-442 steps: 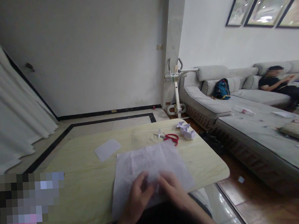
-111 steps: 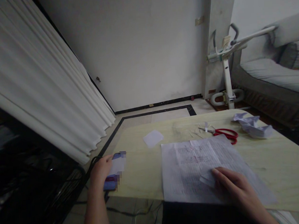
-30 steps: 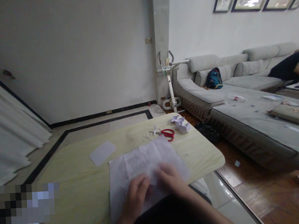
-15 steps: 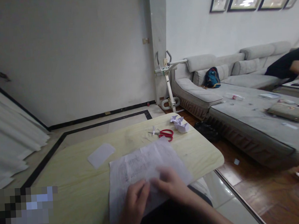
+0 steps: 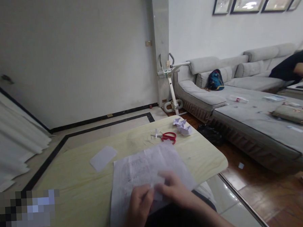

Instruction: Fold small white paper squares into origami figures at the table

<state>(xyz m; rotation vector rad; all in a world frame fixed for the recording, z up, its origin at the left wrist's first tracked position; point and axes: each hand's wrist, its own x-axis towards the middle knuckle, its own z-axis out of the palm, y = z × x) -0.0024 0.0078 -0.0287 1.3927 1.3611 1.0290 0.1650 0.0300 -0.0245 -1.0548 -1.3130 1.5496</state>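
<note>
My left hand [image 5: 140, 207] is closed in a pinch over the lower part of a large, creased printed sheet [image 5: 136, 166]. A small white piece of paper [image 5: 152, 186] shows at its fingertips, partly hidden. Close beside it, my right hand [image 5: 174, 190] is slightly blurred, thumb and fingers bent toward the same paper, with one finger held out. Past the sheet's far edge lie red-handled scissors [image 5: 168, 137], touching or nearly touching its corner. Folded white paper shapes [image 5: 184, 128] stand at the table's far right corner. A blank piece of paper [image 5: 103, 158] lies left of the sheet.
Small paper scraps [image 5: 149, 140] lie by the scissor blades on the pale yellow table [image 5: 79, 185]. Right of it are a black plastic bag [image 5: 209, 133] and a grey sofa [image 5: 259, 131] holding a blue backpack [image 5: 215, 80]. A person in dark clothing [image 5: 291, 65] leans at far right.
The view has shifted slightly. The printed sheet's far left corner has moved a little to the right; both hands stay close together over it.
</note>
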